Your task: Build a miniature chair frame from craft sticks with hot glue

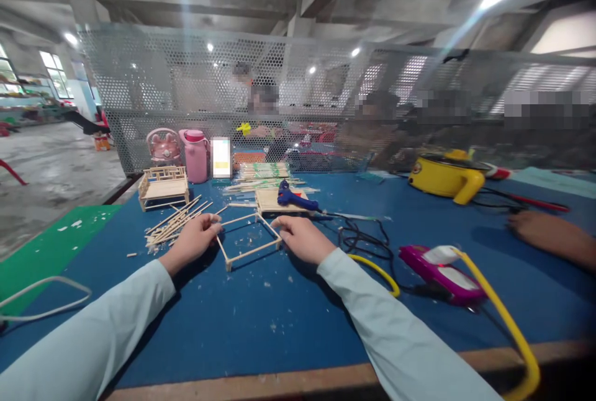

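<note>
While the left hand (198, 233) pinched the far left corner of the frame (254, 253) between its thumb and curled fingertips, the right hand (300, 236) gripped the right side, its thumb and forefinger only slightly parted about the wood. The frame, a four-sided outline of thin sticks with a short post at its near left corner, lay between the two hands over the blue table (288, 351); whether every corner touched the surface could not be told. Loose sticks (179, 224) were heaped just beyond the left wrist, and behind them stood a small wooden bed (164, 189). Past the frame, a blue glue gun (298, 198) rested on a board (267, 203). To the right lay a purple power strip (442, 277), with another person's hand (535, 230) well apart.
</note>
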